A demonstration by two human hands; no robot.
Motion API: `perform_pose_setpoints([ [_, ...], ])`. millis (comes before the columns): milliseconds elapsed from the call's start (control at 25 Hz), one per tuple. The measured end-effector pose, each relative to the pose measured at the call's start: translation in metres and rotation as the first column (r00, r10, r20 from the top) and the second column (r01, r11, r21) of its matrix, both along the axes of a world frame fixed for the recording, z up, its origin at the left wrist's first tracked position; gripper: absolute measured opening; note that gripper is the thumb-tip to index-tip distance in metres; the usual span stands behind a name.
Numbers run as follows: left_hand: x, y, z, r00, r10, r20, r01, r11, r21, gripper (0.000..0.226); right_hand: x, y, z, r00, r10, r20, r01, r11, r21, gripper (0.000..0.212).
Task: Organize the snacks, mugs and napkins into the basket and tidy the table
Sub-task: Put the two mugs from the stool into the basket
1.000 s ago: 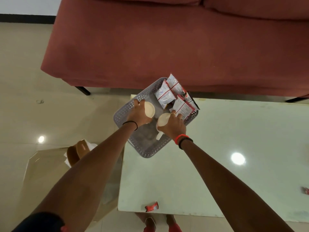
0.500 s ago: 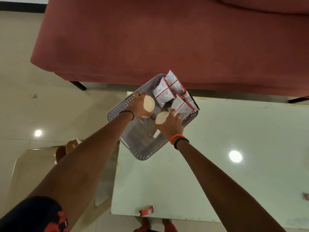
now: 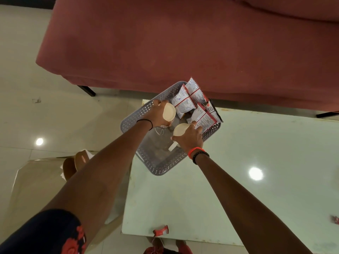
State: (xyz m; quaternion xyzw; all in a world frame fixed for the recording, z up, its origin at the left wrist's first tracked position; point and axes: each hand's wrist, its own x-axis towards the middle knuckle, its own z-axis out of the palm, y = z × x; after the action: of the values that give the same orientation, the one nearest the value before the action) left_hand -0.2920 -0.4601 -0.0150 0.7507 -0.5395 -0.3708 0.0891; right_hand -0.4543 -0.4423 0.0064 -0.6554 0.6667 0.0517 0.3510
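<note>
A grey perforated basket (image 3: 139, 115) sits on the far left corner of the pale glass table (image 3: 238, 180). Several white-and-red snack packets (image 3: 185, 101) stand in its far right part. My left hand (image 3: 156, 116) grips a cream mug (image 3: 169, 112) inside the basket near its left wall. My right hand (image 3: 189, 137) holds a second cream mug (image 3: 180, 129) beside the packets, its white handle (image 3: 173, 146) pointing toward me. The two mugs are close together but apart.
A red sofa (image 3: 183, 43) runs behind the table. A small red wrapper (image 3: 161, 232) lies at the table's near edge, another red wrapper (image 3: 335, 219) at the right edge. A brown item (image 3: 77, 162) with white paper sits on a low glass table to the left.
The view shifted slightly; both hands stay in the basket with the mugs. The left mug has tilted and moved a little toward the far side.
</note>
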Motion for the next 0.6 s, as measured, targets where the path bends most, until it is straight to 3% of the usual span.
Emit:
perform_pose_setpoints([
  [160, 0.002, 0.010, 0.003, 0.999, 0.035, 0.032, -0.033, 0.999, -0.039, 0.115, -0.003, -0.002, 0.006, 0.998, 0.051, -0.035, -0.049, 0.997, 0.058, 0.107],
  [320, 0.012, 0.038, 0.020, 0.994, 0.103, 0.048, -0.094, 0.983, -0.158, 0.104, -0.005, -0.006, 0.019, 0.971, 0.158, -0.182, -0.139, 0.984, 0.111, 0.105],
  [480, 0.023, 0.086, 0.054, 0.955, 0.284, -0.082, -0.296, 0.899, -0.322, 0.076, 0.014, 0.011, 0.044, 0.933, 0.168, -0.319, -0.212, 0.971, -0.107, 0.094],
  [600, 0.033, 0.133, 0.083, 0.840, 0.519, -0.160, -0.527, 0.708, -0.470, 0.049, 0.045, 0.034, 0.054, 0.959, 0.165, -0.233, -0.231, 0.928, -0.293, 0.079],
])
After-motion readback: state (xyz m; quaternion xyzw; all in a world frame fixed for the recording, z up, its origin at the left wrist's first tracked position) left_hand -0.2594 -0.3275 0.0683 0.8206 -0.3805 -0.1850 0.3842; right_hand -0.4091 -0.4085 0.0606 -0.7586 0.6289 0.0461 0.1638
